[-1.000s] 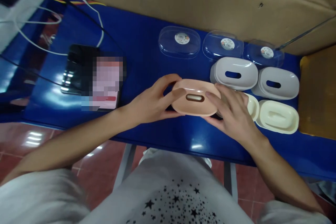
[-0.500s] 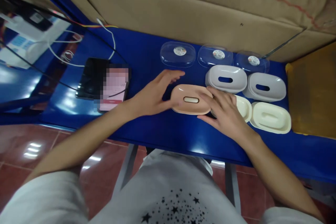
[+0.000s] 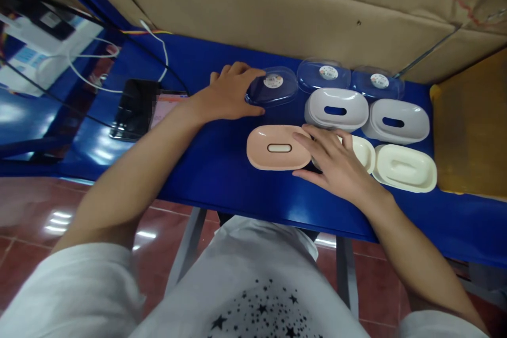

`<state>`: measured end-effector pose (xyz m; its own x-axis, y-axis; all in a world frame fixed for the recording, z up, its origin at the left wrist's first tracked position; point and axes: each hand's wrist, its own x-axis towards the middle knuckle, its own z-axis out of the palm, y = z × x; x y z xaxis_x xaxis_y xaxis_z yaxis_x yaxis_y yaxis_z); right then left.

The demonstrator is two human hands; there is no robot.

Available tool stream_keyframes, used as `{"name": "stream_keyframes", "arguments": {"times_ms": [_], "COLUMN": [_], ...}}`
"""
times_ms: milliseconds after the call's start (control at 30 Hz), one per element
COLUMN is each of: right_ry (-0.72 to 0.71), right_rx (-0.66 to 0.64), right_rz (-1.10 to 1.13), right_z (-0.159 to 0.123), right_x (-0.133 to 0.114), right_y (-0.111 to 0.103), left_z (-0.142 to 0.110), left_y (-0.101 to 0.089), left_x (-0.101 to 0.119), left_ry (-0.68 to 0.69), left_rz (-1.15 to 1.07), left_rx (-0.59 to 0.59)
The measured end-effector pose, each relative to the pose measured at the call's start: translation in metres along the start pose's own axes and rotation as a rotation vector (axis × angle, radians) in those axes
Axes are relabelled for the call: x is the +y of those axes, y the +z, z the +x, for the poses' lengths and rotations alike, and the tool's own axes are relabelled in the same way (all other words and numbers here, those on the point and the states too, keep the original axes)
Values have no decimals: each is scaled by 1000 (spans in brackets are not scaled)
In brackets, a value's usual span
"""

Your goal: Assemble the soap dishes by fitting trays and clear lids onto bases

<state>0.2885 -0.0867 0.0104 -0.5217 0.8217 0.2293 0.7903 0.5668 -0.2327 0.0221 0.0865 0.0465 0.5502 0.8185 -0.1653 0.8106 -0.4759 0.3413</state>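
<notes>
My left hand (image 3: 235, 92) has its thumb and fingers around the left end of a clear plastic lid (image 3: 277, 94) with a round white sticker; the lid sits slightly tilted. My right hand (image 3: 336, 161) holds the right end of a peach oval soap dish (image 3: 263, 140), thumb at the near side and fingers over the far rim. A cream piece shows in the slot at its middle. Partly behind my right hand is a cream oval base (image 3: 366, 154), and another cream base (image 3: 407, 169) with a raised middle stands right of it.
Two grey slotted trays (image 3: 336, 97) (image 3: 400, 111) stand behind the cream bases. Two more clear lids (image 3: 311, 76) (image 3: 366, 84) lie against the cardboard (image 3: 257, 16). A phone (image 3: 166, 105), a black device (image 3: 132, 108) and cables are on the left. A yellow-brown box (image 3: 471, 137) borders the right.
My left hand has left the peach soap dish, reached up and taken hold of the leftmost clear lid, which has shifted slightly. My right hand has stayed on the dish.
</notes>
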Motion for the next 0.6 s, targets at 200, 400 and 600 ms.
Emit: {"name": "stream_keyframes", "arguments": {"times_ms": [200, 400, 600], "right_ry": [-7, 28, 100], "right_rx": [-6, -25, 121], "right_rz": [19, 45, -16], "right_z": [0, 2, -1], "right_x": [-2, -1, 2], "right_y": [2, -3, -19], "left_z": [-11, -48, -84], "left_y": [29, 20, 24], "left_x": [-14, 1, 0], "left_ry": [31, 169, 315], "left_rz": [-88, -214, -328], "left_rx": [156, 345, 357]}}
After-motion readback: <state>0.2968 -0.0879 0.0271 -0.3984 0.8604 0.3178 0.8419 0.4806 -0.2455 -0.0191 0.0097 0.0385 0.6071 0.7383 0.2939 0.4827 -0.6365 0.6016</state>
